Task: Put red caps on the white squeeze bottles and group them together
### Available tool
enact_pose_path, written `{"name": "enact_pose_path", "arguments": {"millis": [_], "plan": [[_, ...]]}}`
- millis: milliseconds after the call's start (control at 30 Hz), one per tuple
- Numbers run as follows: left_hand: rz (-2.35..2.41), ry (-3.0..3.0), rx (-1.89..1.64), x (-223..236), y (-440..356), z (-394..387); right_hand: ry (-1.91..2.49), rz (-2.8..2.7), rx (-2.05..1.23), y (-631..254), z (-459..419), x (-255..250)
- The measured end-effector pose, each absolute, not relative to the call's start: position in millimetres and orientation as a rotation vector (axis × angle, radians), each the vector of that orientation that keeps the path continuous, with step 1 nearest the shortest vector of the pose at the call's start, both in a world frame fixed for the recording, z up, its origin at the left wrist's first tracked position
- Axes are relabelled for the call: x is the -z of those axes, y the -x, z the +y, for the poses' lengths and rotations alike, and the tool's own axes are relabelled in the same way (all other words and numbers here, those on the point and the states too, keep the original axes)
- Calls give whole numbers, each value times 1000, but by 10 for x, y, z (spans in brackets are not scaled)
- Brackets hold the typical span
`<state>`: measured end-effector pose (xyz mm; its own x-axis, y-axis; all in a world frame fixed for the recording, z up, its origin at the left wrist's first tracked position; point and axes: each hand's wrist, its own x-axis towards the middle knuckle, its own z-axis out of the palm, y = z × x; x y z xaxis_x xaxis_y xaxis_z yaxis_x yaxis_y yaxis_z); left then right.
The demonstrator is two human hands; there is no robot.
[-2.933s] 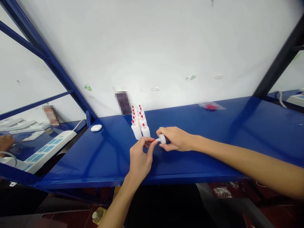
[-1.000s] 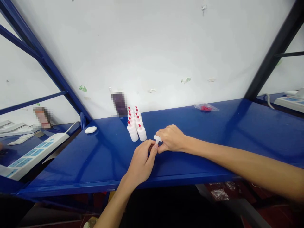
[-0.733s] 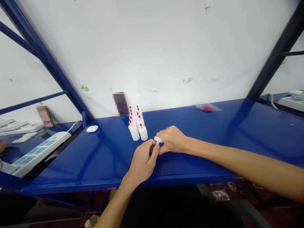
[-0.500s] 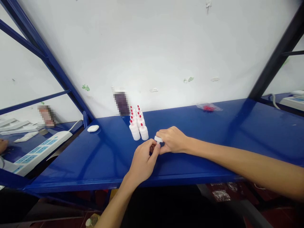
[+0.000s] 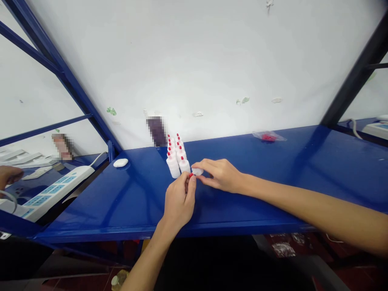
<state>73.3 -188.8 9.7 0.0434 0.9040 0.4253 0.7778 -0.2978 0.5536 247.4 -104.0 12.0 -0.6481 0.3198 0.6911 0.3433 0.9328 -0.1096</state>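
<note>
Between the thumb and index finger of my left hand (image 5: pixel 181 199) is a small red tip cap (image 5: pixel 191 175). My right hand (image 5: pixel 220 174) holds a round white nozzle cap (image 5: pixel 197 171) between its thumb and fingers, right beside the red piece. The fingers partly cover both pieces, so I cannot tell whether they are joined. Just behind my hands stand two rows of white squeeze bottles (image 5: pixel 172 166) with red tips, upright and close together.
A clear plastic bag (image 5: pixel 268 138) of red pieces lies at the back right of the blue table (image 5: pixel 236 218). A white oval case (image 5: pixel 120 163) lies at the left. Beyond the frame post are a power strip (image 5: pixel 53 192) and another person's hand (image 5: pixel 10 176).
Both hands have shifted slightly left and away from me, nearer the bottles. The white cap has turned, its stem no longer showing, and a red tip cap now shows in my left fingers.
</note>
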Motion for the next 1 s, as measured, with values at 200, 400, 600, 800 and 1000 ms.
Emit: {"name": "enact_pose_path", "arguments": {"millis": [200,400,600,800,1000], "plan": [[2059,-2386,-565,-69,-746,-1904,673,-2160,-405,-2461,-861,-335],[2220,-2309,-412,-84,-764,-1915,690,-2360,-456,-2200,-759,-518],[2289,-2271,-318,-108,-753,-1906,722,-2418,-432,-2060,-711,-490],[2294,-2253,-296,-116,-764,-1907,658,-2314,-594,-2092,-695,-365],[2286,-2277,-343,-97,-752,-1902,661,-2155,-849,-2049,-685,-328]]}}
